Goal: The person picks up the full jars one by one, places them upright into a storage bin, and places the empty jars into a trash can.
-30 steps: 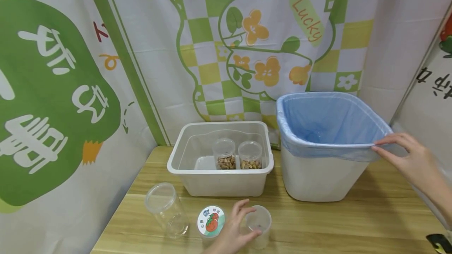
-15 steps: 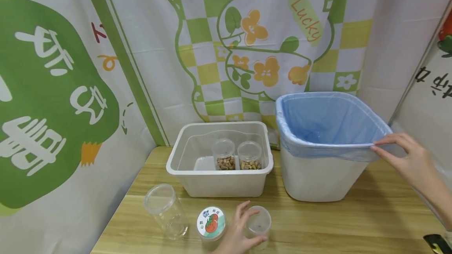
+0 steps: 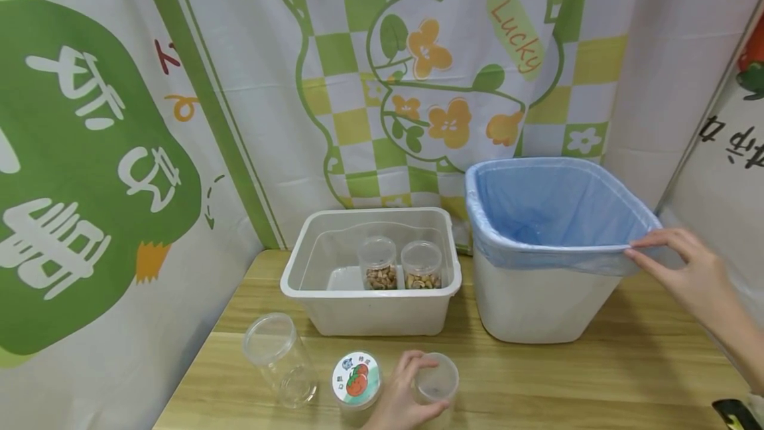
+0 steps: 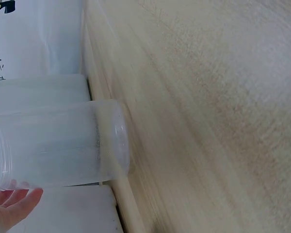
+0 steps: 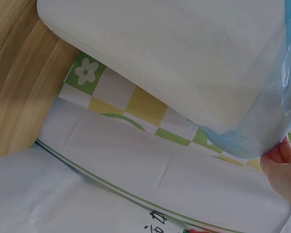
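With thumb and fingers around its upper part, my left hand [image 3: 407, 395] holds a clear plastic jar [image 3: 438, 380] near the table's front edge. The left wrist view shows this jar [image 4: 58, 145] upright on the wood, with fingertips against its side near the rim. My right hand [image 3: 686, 264] pinches the right front rim corner of a white bin [image 3: 537, 304], where a blue plastic bag [image 3: 549, 208] lines it and folds over the edge. In the right wrist view, fingers and thumb grip the bag-covered rim [image 5: 262, 145].
Left of the held jar stands a jar with a tomato-printed lid [image 3: 356, 380], then another clear jar [image 3: 280, 360]. Behind them, a white plastic tub [image 3: 370, 314] contains two lidded jars of nuts [image 3: 379, 264]. Printed curtains [image 3: 256, 71] enclose the wooden table.
My left hand's thumb and fingers have come further around the clear jar. My right hand stays at the bin's rim. The view has shifted very slightly.
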A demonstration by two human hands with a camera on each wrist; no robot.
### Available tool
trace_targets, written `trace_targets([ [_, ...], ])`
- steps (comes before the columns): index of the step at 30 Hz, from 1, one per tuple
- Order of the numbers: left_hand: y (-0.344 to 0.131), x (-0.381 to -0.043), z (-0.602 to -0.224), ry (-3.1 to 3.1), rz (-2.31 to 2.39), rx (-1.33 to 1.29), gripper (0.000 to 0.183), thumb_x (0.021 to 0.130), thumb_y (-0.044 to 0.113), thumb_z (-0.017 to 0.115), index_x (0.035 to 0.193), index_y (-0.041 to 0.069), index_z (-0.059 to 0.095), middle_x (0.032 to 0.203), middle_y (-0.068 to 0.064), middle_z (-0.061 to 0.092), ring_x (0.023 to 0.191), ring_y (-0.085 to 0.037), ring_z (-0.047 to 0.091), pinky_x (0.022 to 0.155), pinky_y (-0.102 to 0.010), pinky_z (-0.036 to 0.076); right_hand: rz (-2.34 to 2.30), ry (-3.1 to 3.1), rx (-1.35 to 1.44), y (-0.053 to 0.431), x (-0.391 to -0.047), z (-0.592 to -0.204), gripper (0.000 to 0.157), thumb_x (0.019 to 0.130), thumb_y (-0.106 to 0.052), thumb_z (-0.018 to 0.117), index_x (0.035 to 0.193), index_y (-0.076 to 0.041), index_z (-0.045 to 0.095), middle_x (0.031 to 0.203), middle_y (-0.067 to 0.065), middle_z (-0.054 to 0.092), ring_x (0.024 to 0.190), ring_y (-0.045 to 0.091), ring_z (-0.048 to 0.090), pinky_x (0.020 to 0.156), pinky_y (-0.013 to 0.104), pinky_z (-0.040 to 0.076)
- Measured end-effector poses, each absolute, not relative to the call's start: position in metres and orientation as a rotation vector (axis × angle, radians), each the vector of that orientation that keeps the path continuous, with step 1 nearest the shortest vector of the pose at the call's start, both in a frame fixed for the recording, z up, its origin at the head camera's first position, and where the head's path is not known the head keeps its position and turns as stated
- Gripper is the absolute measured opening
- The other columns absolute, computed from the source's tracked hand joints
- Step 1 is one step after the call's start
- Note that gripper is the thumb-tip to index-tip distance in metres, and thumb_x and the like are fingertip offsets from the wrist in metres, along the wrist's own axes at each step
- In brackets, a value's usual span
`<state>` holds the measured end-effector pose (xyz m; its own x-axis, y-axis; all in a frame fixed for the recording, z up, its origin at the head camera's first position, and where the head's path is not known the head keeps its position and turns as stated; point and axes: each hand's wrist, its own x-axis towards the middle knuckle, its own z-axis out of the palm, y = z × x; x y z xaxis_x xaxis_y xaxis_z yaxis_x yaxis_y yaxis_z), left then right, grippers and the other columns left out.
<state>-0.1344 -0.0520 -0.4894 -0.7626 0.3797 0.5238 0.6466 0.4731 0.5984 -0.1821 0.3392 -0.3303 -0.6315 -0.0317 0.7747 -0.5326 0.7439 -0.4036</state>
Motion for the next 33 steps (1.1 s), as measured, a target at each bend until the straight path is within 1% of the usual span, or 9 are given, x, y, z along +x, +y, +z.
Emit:
trace_targets([
  [6, -0.053, -0.133, -0.482, -2.386, -1.229, -0.857, 0.048, 0.065, 0.025, 0.077, 0.106, 0.013, 0.053, 0.107, -0.006, 0.047, 0.092, -0.02, 0.052, 0.073, -0.029, 0.048, 0.806, -2.121, 0.425, 0.339, -0.183, -0.331, 0.022, 0.062, 0.015, 0.069, 0.079, 0.003, 0.062, 0.092, -0.028, 0.048, 0.092, -0.012, 0.041, 0.085, 0.002, 0.027],
  [9, -0.054, -0.133, -0.475, -2.377, -1.287, -0.848, 0.047, 0.067, 0.025, 0.076, 0.105, 0.013, 0.053, 0.106, -0.005, 0.047, 0.092, -0.018, 0.051, 0.072, -0.028, 0.048, 0.806, -2.114, 0.434, 0.339, -0.183, -0.332, 0.023, 0.061, 0.016, 0.069, 0.079, 0.003, 0.062, 0.091, -0.028, 0.048, 0.092, -0.012, 0.042, 0.085, 0.003, 0.028],
  [15, -0.058, -0.132, -0.46, -2.398, -1.407, -0.784, 0.045, 0.071, 0.031, 0.073, 0.107, 0.014, 0.052, 0.109, -0.003, 0.046, 0.096, -0.023, 0.049, 0.072, -0.027, 0.046, 0.806, -2.125, 0.443, 0.338, -0.182, -0.332, 0.023, 0.061, 0.016, 0.069, 0.08, 0.003, 0.062, 0.092, -0.027, 0.049, 0.092, -0.012, 0.042, 0.085, 0.002, 0.027],
  [18, -0.059, -0.131, -0.45, -2.383, -1.433, -0.729, 0.045, 0.07, 0.029, 0.075, 0.106, 0.013, 0.054, 0.109, -0.004, 0.046, 0.096, -0.025, 0.05, 0.071, -0.028, 0.047, 0.812, -2.122, 0.446, 0.338, -0.182, -0.332, 0.024, 0.061, 0.016, 0.069, 0.08, 0.003, 0.062, 0.092, -0.027, 0.049, 0.092, -0.012, 0.042, 0.085, 0.003, 0.028],
  [23, -0.06, -0.134, -0.433, -2.32, -1.445, -0.671, 0.045, 0.067, 0.028, 0.076, 0.104, 0.015, 0.056, 0.108, -0.001, 0.048, 0.096, -0.023, 0.051, 0.071, -0.027, 0.048, 0.823, -2.119, 0.445, 0.339, -0.183, -0.332, 0.023, 0.062, 0.016, 0.069, 0.08, 0.003, 0.062, 0.092, -0.025, 0.049, 0.092, -0.011, 0.042, 0.085, 0.003, 0.028],
  [27, -0.062, -0.135, -0.419, -2.303, -1.484, -0.638, 0.046, 0.064, 0.02, 0.078, 0.104, 0.013, 0.056, 0.109, -0.002, 0.049, 0.098, -0.024, 0.051, 0.073, -0.027, 0.048, 0.825, -2.123, 0.439, 0.339, -0.182, -0.333, 0.024, 0.062, 0.016, 0.068, 0.08, 0.002, 0.062, 0.091, -0.025, 0.049, 0.092, -0.011, 0.042, 0.084, 0.002, 0.027],
  [33, -0.06, -0.13, -0.384, -2.278, -1.521, -0.636, 0.047, 0.061, 0.004, 0.077, 0.102, 0.001, 0.056, 0.107, -0.013, 0.051, 0.096, -0.027, 0.052, 0.072, -0.029, 0.049, 0.835, -2.115, 0.45, 0.339, -0.183, -0.332, 0.025, 0.061, 0.018, 0.068, 0.08, 0.003, 0.062, 0.091, -0.025, 0.05, 0.091, -0.01, 0.043, 0.085, 0.003, 0.028],
])
